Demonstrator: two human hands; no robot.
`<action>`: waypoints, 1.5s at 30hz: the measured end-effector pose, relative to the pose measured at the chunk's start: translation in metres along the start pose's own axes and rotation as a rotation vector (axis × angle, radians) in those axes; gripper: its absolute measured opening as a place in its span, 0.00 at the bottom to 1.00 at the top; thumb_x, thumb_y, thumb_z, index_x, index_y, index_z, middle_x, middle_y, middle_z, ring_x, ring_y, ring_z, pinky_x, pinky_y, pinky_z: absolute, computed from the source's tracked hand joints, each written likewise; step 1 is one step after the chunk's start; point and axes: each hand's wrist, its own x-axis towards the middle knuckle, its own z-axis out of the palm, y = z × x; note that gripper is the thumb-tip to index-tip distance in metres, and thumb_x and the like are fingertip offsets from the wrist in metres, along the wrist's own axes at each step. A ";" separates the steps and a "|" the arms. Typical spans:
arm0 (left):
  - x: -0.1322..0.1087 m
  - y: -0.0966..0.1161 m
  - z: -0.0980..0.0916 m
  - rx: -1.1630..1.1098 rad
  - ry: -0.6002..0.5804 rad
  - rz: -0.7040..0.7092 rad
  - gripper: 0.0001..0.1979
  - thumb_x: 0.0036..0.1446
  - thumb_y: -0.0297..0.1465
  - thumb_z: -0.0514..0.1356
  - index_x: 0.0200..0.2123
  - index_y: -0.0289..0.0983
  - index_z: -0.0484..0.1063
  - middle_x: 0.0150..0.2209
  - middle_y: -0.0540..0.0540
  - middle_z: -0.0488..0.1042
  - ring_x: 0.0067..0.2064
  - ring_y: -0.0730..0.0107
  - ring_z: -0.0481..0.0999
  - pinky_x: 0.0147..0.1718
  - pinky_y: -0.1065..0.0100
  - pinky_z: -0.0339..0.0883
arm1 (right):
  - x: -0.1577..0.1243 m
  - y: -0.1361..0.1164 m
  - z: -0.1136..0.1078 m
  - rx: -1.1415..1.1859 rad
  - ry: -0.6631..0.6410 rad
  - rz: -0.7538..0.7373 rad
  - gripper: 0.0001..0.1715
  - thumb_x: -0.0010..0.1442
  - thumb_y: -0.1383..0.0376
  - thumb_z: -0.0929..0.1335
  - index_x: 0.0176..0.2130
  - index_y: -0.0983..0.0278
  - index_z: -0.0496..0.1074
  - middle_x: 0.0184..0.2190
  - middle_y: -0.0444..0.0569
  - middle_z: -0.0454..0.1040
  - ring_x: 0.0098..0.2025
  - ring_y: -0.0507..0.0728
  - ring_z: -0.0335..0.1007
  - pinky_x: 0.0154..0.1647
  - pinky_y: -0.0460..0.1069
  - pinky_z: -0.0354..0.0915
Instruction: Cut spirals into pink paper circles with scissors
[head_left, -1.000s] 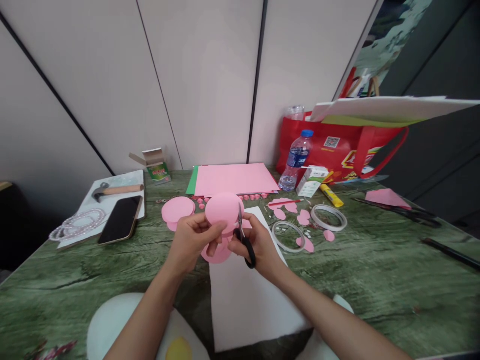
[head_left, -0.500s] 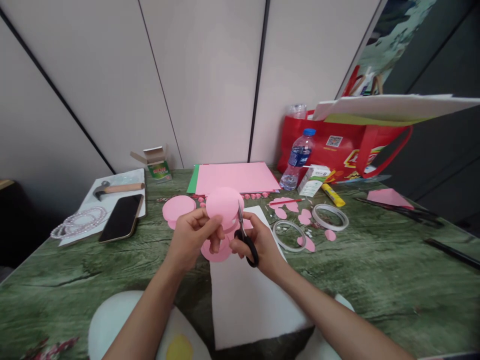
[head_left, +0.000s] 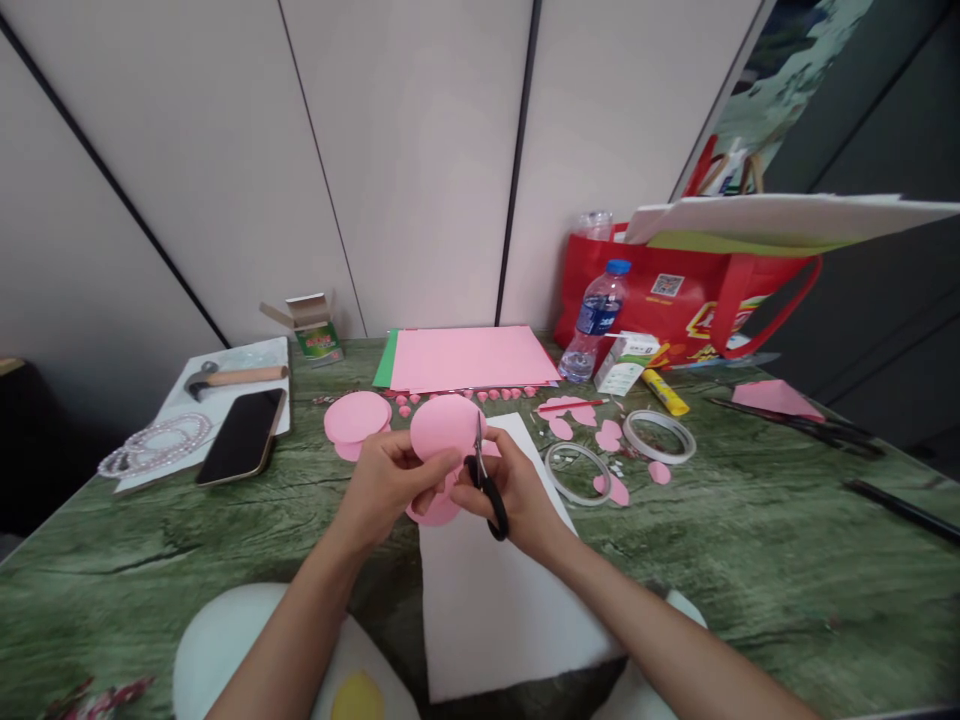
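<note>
Between the thumb and fingers of my left hand [head_left: 397, 475] is a round piece of pink paper [head_left: 444, 425], held up over the table. My right hand [head_left: 517, 490] grips black-handled scissors [head_left: 491, 495], whose blades point up at the paper disc's right edge. Whether the blades are apart or together I cannot tell. Beneath my hands, another pink disc [head_left: 433, 512] is partly covered by my fingers. A white sheet [head_left: 510, 610] lies under and in front of them. To the left rests a stack of pink paper circles [head_left: 356, 418].
Pink sheets [head_left: 472, 357] lie at the back, with a water bottle [head_left: 598, 320] and red bag [head_left: 675, 300] to their right. Tape rolls [head_left: 660, 437], a glue stick [head_left: 665, 392] and pink scraps sit at right. A phone [head_left: 244, 435] and hammer [head_left: 236, 377] lie left.
Both hands have come down slightly with the pink disc and scissors. The scissors have shifted a little to the left along with the disc's edge.
</note>
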 end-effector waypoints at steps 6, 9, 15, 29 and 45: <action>0.000 -0.002 -0.001 0.012 -0.011 0.020 0.12 0.46 0.33 0.61 0.17 0.33 0.67 0.11 0.55 0.60 0.13 0.83 0.56 0.12 0.77 0.48 | 0.001 0.000 -0.001 0.017 -0.003 -0.028 0.32 0.41 0.63 0.73 0.42 0.61 0.55 0.21 0.37 0.62 0.23 0.48 0.57 0.24 0.44 0.55; 0.000 -0.001 0.000 -0.006 -0.001 0.016 0.12 0.46 0.33 0.61 0.17 0.33 0.66 0.11 0.55 0.60 0.13 0.84 0.55 0.12 0.77 0.48 | 0.000 -0.003 -0.001 0.018 0.000 -0.026 0.31 0.41 0.63 0.73 0.41 0.61 0.55 0.19 0.35 0.61 0.21 0.47 0.56 0.23 0.44 0.54; 0.000 0.002 -0.001 -0.040 0.015 0.012 0.10 0.45 0.33 0.61 0.18 0.33 0.67 0.10 0.56 0.60 0.13 0.83 0.55 0.11 0.77 0.48 | 0.000 -0.002 -0.001 0.015 0.015 -0.001 0.33 0.40 0.63 0.74 0.41 0.61 0.55 0.18 0.34 0.60 0.19 0.47 0.54 0.21 0.43 0.54; -0.001 0.003 -0.003 -0.070 0.026 0.030 0.09 0.46 0.31 0.61 0.19 0.33 0.67 0.10 0.56 0.60 0.13 0.83 0.56 0.12 0.78 0.49 | -0.001 0.000 -0.003 -0.008 0.045 0.013 0.32 0.40 0.65 0.73 0.42 0.62 0.55 0.16 0.34 0.64 0.17 0.46 0.55 0.18 0.41 0.53; 0.000 0.002 -0.003 -0.250 -0.007 0.038 0.08 0.49 0.31 0.59 0.21 0.34 0.66 0.18 0.53 0.69 0.13 0.80 0.64 0.12 0.76 0.55 | -0.001 0.001 0.000 -0.088 0.058 0.028 0.30 0.43 0.60 0.71 0.42 0.62 0.55 0.15 0.35 0.65 0.15 0.48 0.59 0.16 0.43 0.56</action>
